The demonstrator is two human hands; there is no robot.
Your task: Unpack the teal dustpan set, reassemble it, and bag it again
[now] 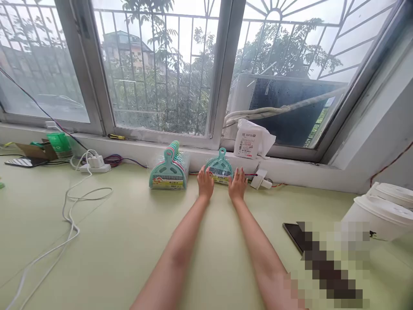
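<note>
Both hands (221,184) flank the teal dustpan (220,168).

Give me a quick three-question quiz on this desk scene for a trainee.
1. True or false: both hands are at the single teal plastic dustpan set leaning against the window ledge.
2. Which lies on the person's left side of the pale green table? A) white paper cups B) white charger cable C) dark phone
3. Fill in: the stack of teal and pink dustpan sets stands to the ___ of the left hand.

Key:
1. True: the left hand and right hand flank it, fingers at its sides.
2. B: the white charger cable.
3. Left.
</note>
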